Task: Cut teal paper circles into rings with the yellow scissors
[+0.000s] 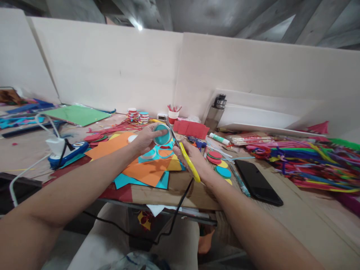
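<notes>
Pinched between the thumb and fingers of my left hand [146, 139] is a blue paper circle [162, 135] with a pale rim. My right hand [194, 157] grips yellow-handled scissors [187, 159], their blades pointing up and away beside the circle's right edge. Whether the blades touch the paper I cannot tell. Below both hands lie orange paper sheets [149, 173] over blue paper [132, 182], along with blue sheet pieces that have round holes cut in them. Red discs [215, 155] and blue discs [223, 171] are stacked to the right of my right hand.
A black phone [257, 182] lies at right, near bundled pipe cleaners [315, 161]. Further back stand a bottle [215, 112] and a red-and-white cup [173, 115]. A power strip [67, 153] with cables sits at left. A black cord [177, 213] hangs over the table's front edge.
</notes>
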Available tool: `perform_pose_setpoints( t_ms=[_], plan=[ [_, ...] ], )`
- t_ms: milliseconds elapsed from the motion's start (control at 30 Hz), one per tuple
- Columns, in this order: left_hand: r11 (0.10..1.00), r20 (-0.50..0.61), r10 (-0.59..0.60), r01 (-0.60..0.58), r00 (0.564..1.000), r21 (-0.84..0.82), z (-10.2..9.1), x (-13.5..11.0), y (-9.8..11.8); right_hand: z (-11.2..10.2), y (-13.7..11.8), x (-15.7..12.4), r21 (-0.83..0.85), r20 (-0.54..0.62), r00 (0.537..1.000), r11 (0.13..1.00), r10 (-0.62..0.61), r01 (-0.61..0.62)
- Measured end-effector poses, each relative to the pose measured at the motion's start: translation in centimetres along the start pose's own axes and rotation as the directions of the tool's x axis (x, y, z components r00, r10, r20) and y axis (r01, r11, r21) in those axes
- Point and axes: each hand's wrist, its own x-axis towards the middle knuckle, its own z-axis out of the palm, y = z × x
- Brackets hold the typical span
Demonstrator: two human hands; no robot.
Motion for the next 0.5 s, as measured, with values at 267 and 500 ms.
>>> perform_pose_setpoints(
  t_ms=[267, 500],
  plan=[
    [1.0, -0.003, -0.024, 0.024, 1.0, -0.016, 0.18, -0.01, 0.22, -0.02, 0.33, 0.13, -0.08, -0.03, 0.999, 0.996, -0.034, 0.031],
    [1.0, -0.016, -0.017, 0.017, 1.0, 0.007, 0.11, 0.01, 0.17, -0.1, 0.45, 0.21, -0.138, -0.033, 0.999, 0.99, -0.022, 0.017]
  ],
)
